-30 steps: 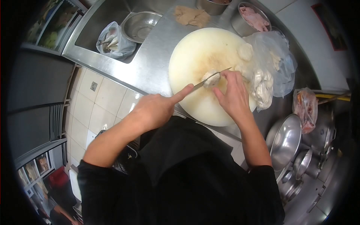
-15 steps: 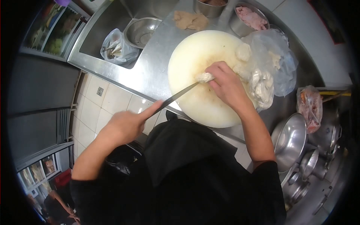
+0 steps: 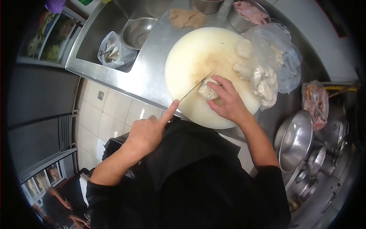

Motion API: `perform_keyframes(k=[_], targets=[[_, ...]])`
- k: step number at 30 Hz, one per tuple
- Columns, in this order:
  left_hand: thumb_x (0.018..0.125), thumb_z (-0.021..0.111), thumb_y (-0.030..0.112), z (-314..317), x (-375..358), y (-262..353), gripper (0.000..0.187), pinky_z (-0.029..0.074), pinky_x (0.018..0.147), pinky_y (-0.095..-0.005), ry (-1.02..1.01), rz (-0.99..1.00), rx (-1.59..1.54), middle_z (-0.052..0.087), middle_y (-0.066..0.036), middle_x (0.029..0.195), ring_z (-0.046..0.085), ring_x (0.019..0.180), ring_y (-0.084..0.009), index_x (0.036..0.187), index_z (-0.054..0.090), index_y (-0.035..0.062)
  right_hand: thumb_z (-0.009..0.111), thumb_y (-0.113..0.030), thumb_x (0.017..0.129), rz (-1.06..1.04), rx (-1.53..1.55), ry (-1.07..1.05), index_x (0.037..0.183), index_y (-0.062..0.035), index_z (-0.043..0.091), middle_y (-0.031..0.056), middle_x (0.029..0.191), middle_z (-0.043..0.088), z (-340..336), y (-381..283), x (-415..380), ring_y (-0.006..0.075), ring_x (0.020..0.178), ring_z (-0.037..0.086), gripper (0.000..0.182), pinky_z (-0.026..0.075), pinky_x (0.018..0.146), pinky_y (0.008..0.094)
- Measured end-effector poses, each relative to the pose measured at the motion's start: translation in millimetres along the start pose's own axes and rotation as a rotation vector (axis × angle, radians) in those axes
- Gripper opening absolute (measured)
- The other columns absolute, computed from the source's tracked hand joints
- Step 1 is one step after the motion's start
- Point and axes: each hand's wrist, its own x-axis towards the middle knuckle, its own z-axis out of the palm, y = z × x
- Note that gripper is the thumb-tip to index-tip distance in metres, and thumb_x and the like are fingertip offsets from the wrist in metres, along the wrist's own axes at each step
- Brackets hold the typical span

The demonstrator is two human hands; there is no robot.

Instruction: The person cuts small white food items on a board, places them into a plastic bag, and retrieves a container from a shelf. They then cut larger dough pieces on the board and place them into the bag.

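My left hand [image 3: 146, 133] grips a knife [image 3: 196, 86], index finger stretched along its spine, and the blade tip rests against a pale piece of raw meat [image 3: 207, 91]. My right hand [image 3: 227, 101] holds that piece down on the round white cutting board [image 3: 187, 49], fingers curled over its right side. More pale meat pieces [image 3: 263, 82] lie at the board's right edge, spilling from a clear plastic bag [image 3: 284, 57].
The board sits on a steel counter [image 3: 152, 65]. A sink [image 3: 101, 23] at the left holds a metal bowl [image 3: 138, 31] and a bagged item [image 3: 112, 51]. Behind the board are tan slices [image 3: 187, 17] and a tin of pink meat [image 3: 249, 13]. At the right lie a bag [image 3: 315, 103] and stacked steel bowls [image 3: 297, 139].
My left hand drew the knife back towards my body, then brought it forward again onto the meat. My right hand shifted the meat piece lower on the board.
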Motion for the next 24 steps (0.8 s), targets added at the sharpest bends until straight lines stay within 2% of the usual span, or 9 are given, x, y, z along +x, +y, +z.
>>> perform_keyframes(k=[4,6,10,12,15,17,21,24], targets=[[0.098,0.058,0.014,-1,-6,-2,0.088,0.058,0.07,-0.0496,0.044,0.022,-0.064,0.069,-0.02,0.085,0.071,0.073,-0.0392,0.166,0.009,0.0412,0.081,-0.008,0.075,0.016,0.016,0.036,0.13,-0.0032,0.061,0.0173,0.137,0.055,-4,-9,1,0.0364,0.12,0.057,0.059,0.054,0.098,0.042],[0.098,0.057,0.014,-11,-13,3,0.088,0.058,0.069,-0.0492,0.063,0.017,-0.048,0.069,-0.02,0.084,0.071,0.072,-0.0386,0.166,0.009,0.0421,0.079,-0.007,0.075,0.098,0.029,0.102,0.125,-0.0026,0.062,0.0171,0.129,0.056,-10,-17,3,0.036,0.116,0.059,0.053,0.054,0.095,0.042],[0.095,0.058,0.011,-20,-23,10,0.09,0.056,0.068,-0.0504,0.014,0.036,0.042,0.068,-0.019,0.079,0.068,0.068,-0.0399,0.167,0.012,0.0379,0.075,-0.006,0.076,0.153,0.015,0.084,0.116,-0.0018,0.062,0.0158,0.116,0.056,-12,-16,6,0.0353,0.109,0.06,0.043,0.053,0.09,0.042],[0.095,0.058,0.011,-17,-23,8,0.09,0.057,0.067,-0.0501,-0.006,0.03,0.099,0.069,-0.018,0.077,0.069,0.068,-0.0395,0.167,0.011,0.0389,0.075,-0.006,0.077,0.166,0.03,0.085,0.115,-0.0019,0.062,0.0155,0.115,0.057,-10,-16,8,0.0351,0.107,0.061,0.041,0.053,0.089,0.0418],[0.094,0.059,0.009,-3,10,10,0.093,0.057,0.066,-0.0497,-0.001,0.054,0.022,0.07,-0.017,0.076,0.07,0.068,-0.0383,0.167,0.01,0.0399,0.076,-0.007,0.078,0.17,0.037,0.114,0.114,-0.0025,0.063,0.0148,0.113,0.057,-6,-15,4,0.0346,0.104,0.062,0.038,0.053,0.088,0.0415],[0.092,0.059,0.008,-15,21,16,0.095,0.057,0.066,-0.0493,-0.01,0.045,0.062,0.07,-0.018,0.076,0.07,0.069,-0.0381,0.167,0.01,0.0396,0.077,-0.008,0.079,0.183,0.036,0.145,0.112,-0.0028,0.063,0.0144,0.111,0.058,-5,-16,5,0.0341,0.102,0.063,0.036,0.054,0.086,0.041],[0.093,0.058,0.008,-35,-6,18,0.094,0.057,0.068,-0.0488,-0.022,0.067,0.059,0.071,-0.02,0.077,0.071,0.071,-0.0386,0.167,0.009,0.0391,0.079,-0.009,0.08,0.234,0.024,0.145,0.107,-0.003,0.064,0.0134,0.109,0.059,-5,-17,0,0.0328,0.097,0.064,0.031,0.055,0.082,0.0401],[0.097,0.055,0.009,-20,-3,12,0.092,0.057,0.068,-0.0495,-0.177,0.029,0.037,0.072,-0.018,0.081,0.073,0.073,-0.0373,0.166,0.005,0.0438,0.079,-0.008,0.08,0.198,0.024,0.174,0.104,-0.003,0.065,0.0124,0.106,0.06,-1,-12,-3,0.0322,0.093,0.065,0.028,0.055,0.08,0.0399]])
